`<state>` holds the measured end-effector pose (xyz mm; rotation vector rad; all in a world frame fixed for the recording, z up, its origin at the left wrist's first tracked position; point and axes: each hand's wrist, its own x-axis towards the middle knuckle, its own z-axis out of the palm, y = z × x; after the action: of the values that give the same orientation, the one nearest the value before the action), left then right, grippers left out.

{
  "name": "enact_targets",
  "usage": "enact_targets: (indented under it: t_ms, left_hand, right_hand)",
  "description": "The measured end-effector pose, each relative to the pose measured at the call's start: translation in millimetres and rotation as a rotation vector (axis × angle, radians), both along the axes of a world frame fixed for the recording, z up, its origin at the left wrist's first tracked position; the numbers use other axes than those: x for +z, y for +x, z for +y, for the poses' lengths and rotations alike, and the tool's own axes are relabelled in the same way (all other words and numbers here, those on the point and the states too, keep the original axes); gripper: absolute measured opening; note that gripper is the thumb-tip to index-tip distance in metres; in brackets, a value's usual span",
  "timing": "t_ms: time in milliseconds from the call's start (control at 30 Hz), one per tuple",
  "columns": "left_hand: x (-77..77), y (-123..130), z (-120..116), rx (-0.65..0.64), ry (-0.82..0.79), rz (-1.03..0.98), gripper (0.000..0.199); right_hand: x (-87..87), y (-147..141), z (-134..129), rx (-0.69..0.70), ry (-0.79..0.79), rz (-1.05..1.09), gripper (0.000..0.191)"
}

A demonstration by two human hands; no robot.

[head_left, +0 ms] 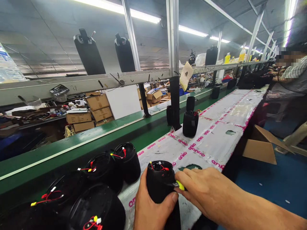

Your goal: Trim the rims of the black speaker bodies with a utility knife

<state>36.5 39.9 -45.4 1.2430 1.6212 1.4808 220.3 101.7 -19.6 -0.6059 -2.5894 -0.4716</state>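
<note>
My left hand (153, 207) is wrapped round a black cylindrical speaker body (159, 185), holding it upright near the table's front edge. Red wires with small yellow, white and red connectors stick out of its open top. In my right hand (199, 182) is a yellow utility knife (179, 185), mostly covered by the fingers. Its short metal blade touches or nearly touches the speaker's side just under the rim. To the left, several similar black bodies stand close together, including one speaker body (127, 163) with its wires hanging over the rim.
The white-covered table (216, 134) bears pink print and runs away to the right. Another speaker body (190, 124) stands farther along it, beside a metal post (173, 64). A green conveyor (96, 134) runs behind. An open carton (261, 147) lies right; a person (292, 73) works beyond.
</note>
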Motion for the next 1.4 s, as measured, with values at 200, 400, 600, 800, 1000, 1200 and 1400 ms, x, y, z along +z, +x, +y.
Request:
enact_targets:
  t_ms: [200,400,600,800,1000,1200,1400]
  left_hand:
    - [-1.8,1,0,0.04,0.007,0.019,0.081]
    - [-1.8,1,-1,0.041,-0.002,0.065,0.083]
    - [0.6,3,-1,0.04,-0.033,0.117,0.084]
    - [1.5,6,-1,0.067,-0.045,0.182,0.083]
    - [17.9,10,-2,0.084,-0.082,0.227,0.073]
    - [24.5,10,-4,0.122,-0.153,0.218,0.07]
    - [10.0,0,-3,0.162,-0.055,0.134,0.082]
  right_hand:
    - [5.2,-1,-1,-0.014,0.016,-0.04,0.013]
    - [13.2,-4,-7,-0.095,0.042,-0.155,0.027]
    - [27.0,-7,-12,-0.106,0.112,-0.18,0.032]
    - [33.3,-12,-16,-0.128,0.107,-0.212,0.027]
    - [51.9,-22,-34,-0.144,0.075,-0.278,0.019]
    - [62.7,-30,-44,-0.17,0.092,-0.19,0.016]
    - [36.3,-19,-21,-0.003,-0.079,0.044,0.014]
